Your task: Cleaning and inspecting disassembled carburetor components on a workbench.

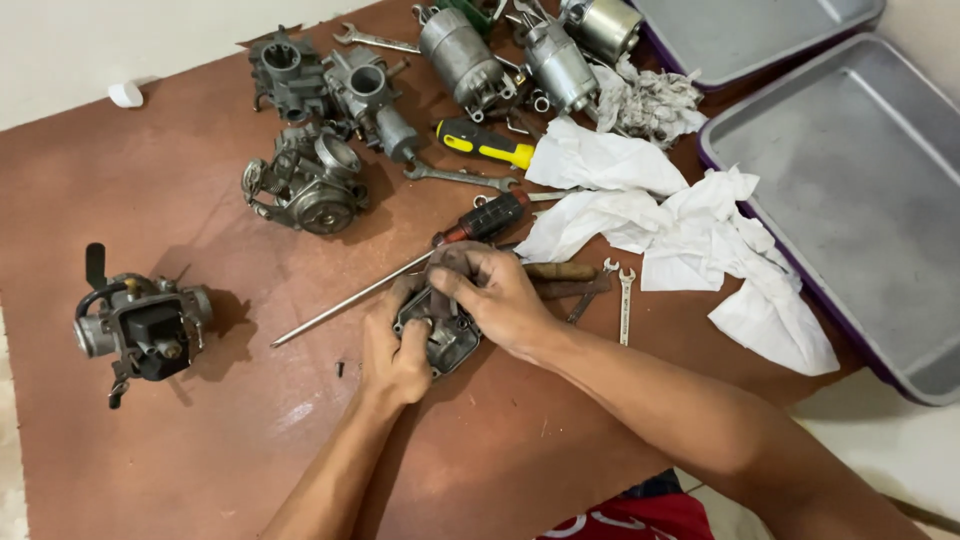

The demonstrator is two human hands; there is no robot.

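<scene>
Hands are working together at the centre of the frame over a small metal carburetor bowl (447, 338) lying on the brown counter (200, 440). The left hand (392, 352) is curling closed around the bowl's lower left edge, steadying it, while the right hand (497, 293) is pinching a dark rag (452, 258) against the bowl's upper rim with closed fingers. Judging by this, the wiping-out of the bowl is under way; the next move is calling for a firm hold with the left hand and the rag being pushed into the bowl's corners.

A long red-handled screwdriver (400, 270) is lying just above the hands, touching or nearly touching the rag. A whole carburetor (145, 325) is sitting well apart at the left edge, others are clustering at upper left, white cloths (690, 235) are spreading to the right, and a grey tray (860, 190) is resting at far right.
</scene>
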